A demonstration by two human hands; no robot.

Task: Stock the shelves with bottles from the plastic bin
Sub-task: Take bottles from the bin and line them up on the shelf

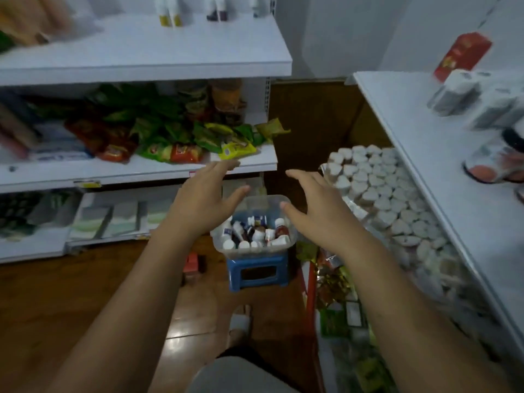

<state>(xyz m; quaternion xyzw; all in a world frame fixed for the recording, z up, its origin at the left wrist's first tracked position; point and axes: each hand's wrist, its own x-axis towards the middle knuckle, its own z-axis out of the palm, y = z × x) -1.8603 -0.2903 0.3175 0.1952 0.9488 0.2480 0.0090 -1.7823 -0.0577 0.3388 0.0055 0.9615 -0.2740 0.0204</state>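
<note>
A clear plastic bin (pixel 263 201) rests on a small blue stool (pixel 256 272) on the wooden floor. Inside it lie several small bottles (pixel 255 232) with white caps, some dark, some red. My left hand (pixel 204 198) hovers above the bin's left side, fingers spread and empty. My right hand (pixel 314 205) hovers above the bin's right side, also spread and empty. Neither hand touches the bin. A white top shelf (pixel 147 49) at the upper left carries a few upright bottles (pixel 170 12) near its back.
The left rack's middle shelf (pixel 246 163) holds green and red snack packets. A right-hand shelf (pixel 442 154) carries wrapped packs and a red box; below it lie rows of white heart-shaped lids (pixel 380 191). My sandalled foot (pixel 241 321) stands behind the stool.
</note>
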